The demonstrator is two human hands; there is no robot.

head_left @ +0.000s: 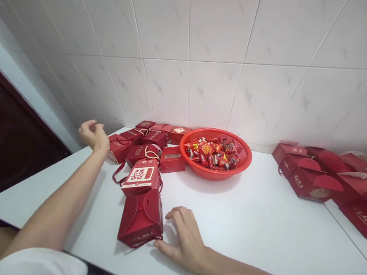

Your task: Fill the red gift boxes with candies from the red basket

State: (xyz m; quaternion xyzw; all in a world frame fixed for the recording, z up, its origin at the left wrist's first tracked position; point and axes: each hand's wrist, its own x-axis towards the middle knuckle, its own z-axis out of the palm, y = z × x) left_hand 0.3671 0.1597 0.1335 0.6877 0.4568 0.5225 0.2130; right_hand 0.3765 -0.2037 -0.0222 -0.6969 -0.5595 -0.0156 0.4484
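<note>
My right hand (186,239) rests low over the white table with fingers spread and nothing in them. Its thumb is close to the cord at the lower corner of a closed dark red gift box (141,218); whether it touches, I cannot tell. Behind that box stands a red gift box with a white label (141,177) and a dark red cord loop. At the far left my left hand (95,137) is raised, loosely curled with a gap between thumb and fingers, beside a red gift box (119,148). Nothing shows in it.
A red plastic basket (214,174) holds many red-wrapped candies (212,153) near the tiled wall (214,93). Several red gift boxes cluster left of it, including a box with a slot (172,159). More boxes (316,183) stand at the right on the white table (243,224).
</note>
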